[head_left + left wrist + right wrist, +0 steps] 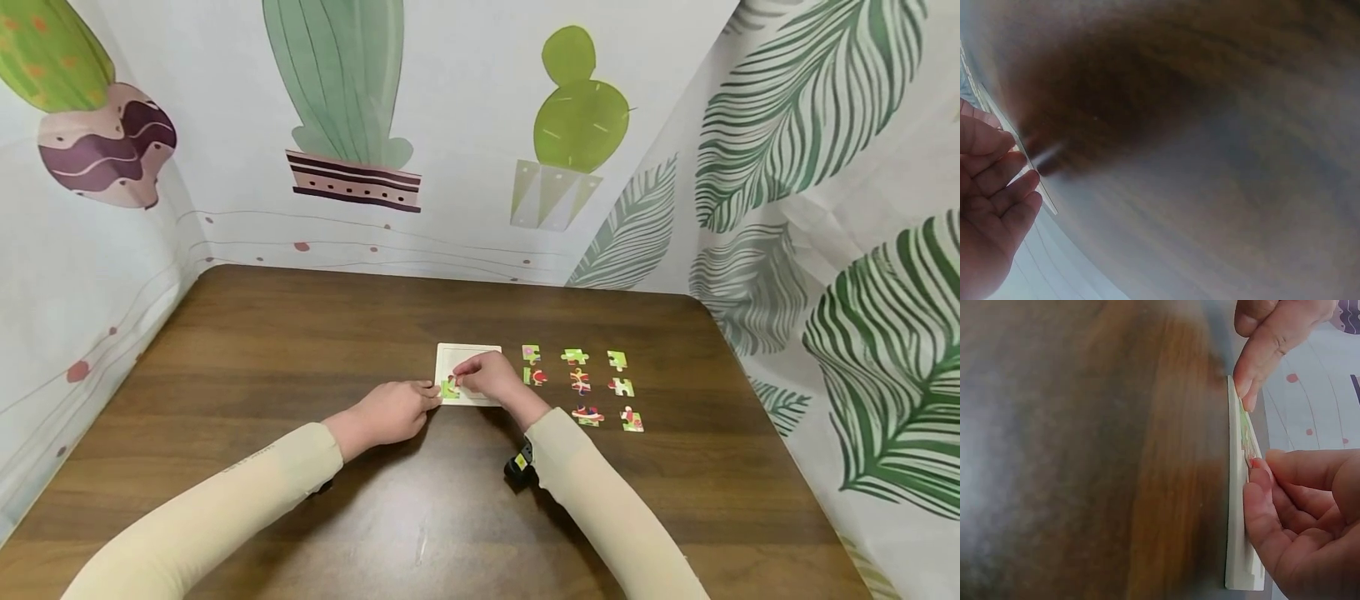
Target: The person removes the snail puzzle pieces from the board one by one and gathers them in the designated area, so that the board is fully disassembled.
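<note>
A pale puzzle frame [469, 403] lies flat on the table, with a green puzzle piece [450, 389] in its lower left corner. My right hand [491, 377] reaches over it and pinches a small puzzle piece with red on it [1252, 462] between thumb and fingertips, right beside the placed piece. Most of that piece is hidden by the fingers. At the same corner, the fingertips of my left hand [393, 411] rest against the frame's edge. In the left wrist view, its fingers lie along the frame's thin edge [1046, 197].
Right of the frame, several loose puzzle pieces [580, 382] lie spaced out in rough rows on the brown wooden table [322, 333]. A patterned cloth wall [465, 125] with cacti and leaves rises behind the table and at its sides.
</note>
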